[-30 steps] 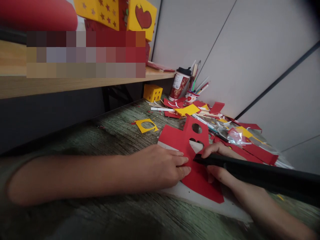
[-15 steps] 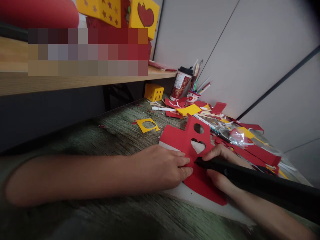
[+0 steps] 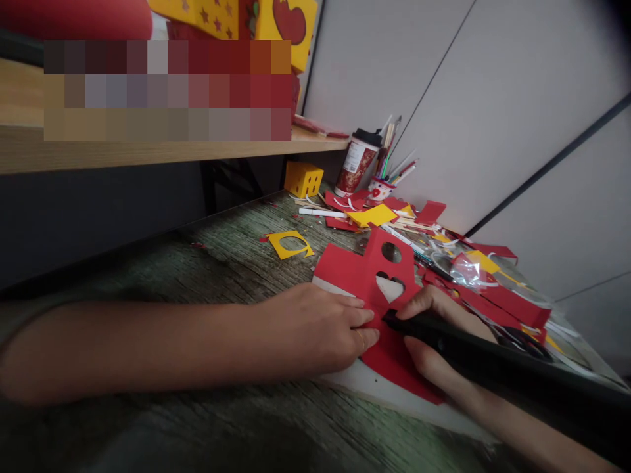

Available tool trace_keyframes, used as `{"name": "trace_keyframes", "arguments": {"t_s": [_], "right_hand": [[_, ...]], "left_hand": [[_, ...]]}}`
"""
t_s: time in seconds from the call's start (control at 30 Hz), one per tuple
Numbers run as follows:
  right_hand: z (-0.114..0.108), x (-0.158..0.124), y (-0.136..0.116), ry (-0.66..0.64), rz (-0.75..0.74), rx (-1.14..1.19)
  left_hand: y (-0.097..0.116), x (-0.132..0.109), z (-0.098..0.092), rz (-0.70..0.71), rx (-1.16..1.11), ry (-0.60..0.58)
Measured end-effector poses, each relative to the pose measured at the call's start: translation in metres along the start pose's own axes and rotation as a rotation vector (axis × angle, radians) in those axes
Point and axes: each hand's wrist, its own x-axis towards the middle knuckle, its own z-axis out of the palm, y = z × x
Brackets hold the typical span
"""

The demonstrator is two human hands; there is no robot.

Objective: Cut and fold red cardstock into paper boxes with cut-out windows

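Note:
A red card sheet (image 3: 340, 263) with a round hole and a heart-shaped hole lies on a white board (image 3: 384, 394). My left hand (image 3: 320, 325) rests flat on the card, its fingers stretched out and a thin ring on one of them. Pinched in my right hand (image 3: 434, 328) is a long black tool (image 3: 493, 358), whose kind I cannot make out. Its narrow tip meets the card just below the heart-shaped hole, close to my left fingertips. Part of my right hand is hidden behind the tool.
Card scraps, including a yellow piece (image 3: 372, 215), clutter the right and back. Black scissors handles (image 3: 525, 343) show there. A lidded paper cup (image 3: 359, 164), a pen holder (image 3: 380, 189) and a yellow box (image 3: 304, 179) stand behind. A wooden shelf (image 3: 148, 157) overhangs the left.
The rear of the black tool has swung lower, uncovering more of the scissors handles. Its tip and both hands stay almost in place. The view has shifted slightly.

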Motion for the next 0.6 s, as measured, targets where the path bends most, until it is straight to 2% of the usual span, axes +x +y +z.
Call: {"name": "trace_keyframes", "arguments": {"t_s": [0.13, 0.3, 0.6], "right_hand": [[-0.002, 0.0, 0.006, -0.102, -0.105, -0.023], [-0.001, 0.001, 0.011, -0.004, -0.156, -0.031], [-0.001, -0.002, 0.011, 0.008, -0.169, -0.006]], "left_hand": [[0.001, 0.001, -0.001, -0.007, -0.002, -0.01], [0.002, 0.001, -0.002, -0.013, 0.019, -0.01], [0.003, 0.002, -0.003, 0.004, 0.046, -0.033]]}}
